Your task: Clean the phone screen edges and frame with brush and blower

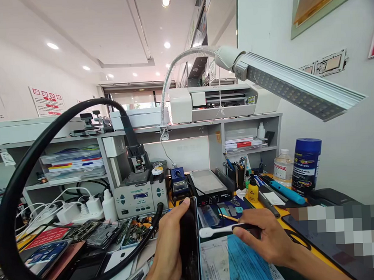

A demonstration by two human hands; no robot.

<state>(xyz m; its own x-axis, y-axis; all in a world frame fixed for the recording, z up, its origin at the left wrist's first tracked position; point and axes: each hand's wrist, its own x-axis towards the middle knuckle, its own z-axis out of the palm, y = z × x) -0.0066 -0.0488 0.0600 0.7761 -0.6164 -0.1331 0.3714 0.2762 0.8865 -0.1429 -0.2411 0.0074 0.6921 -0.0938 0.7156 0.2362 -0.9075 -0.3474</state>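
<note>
My left hand [167, 249] is closed around a dark phone [190, 257], held up on its edge with the thumb at the top. In my right hand [267, 235] is a toothbrush [220, 229] with a white head and a dark handle. The white head is right beside the phone's right edge; whether it touches cannot be seen. Below the brush lies a blue and white printed sheet [238, 259]. The left fingers are partly hidden behind the phone.
A black hose [9, 185] loops from the grey hot-air station [140, 200] across the left side. Disassembled phones and boards [101, 234] crowd the left. A heating plate [209, 188], yellow bottle [253, 190] and blue-capped can [306, 165] stand behind. An LED lamp [296, 85] hangs overhead.
</note>
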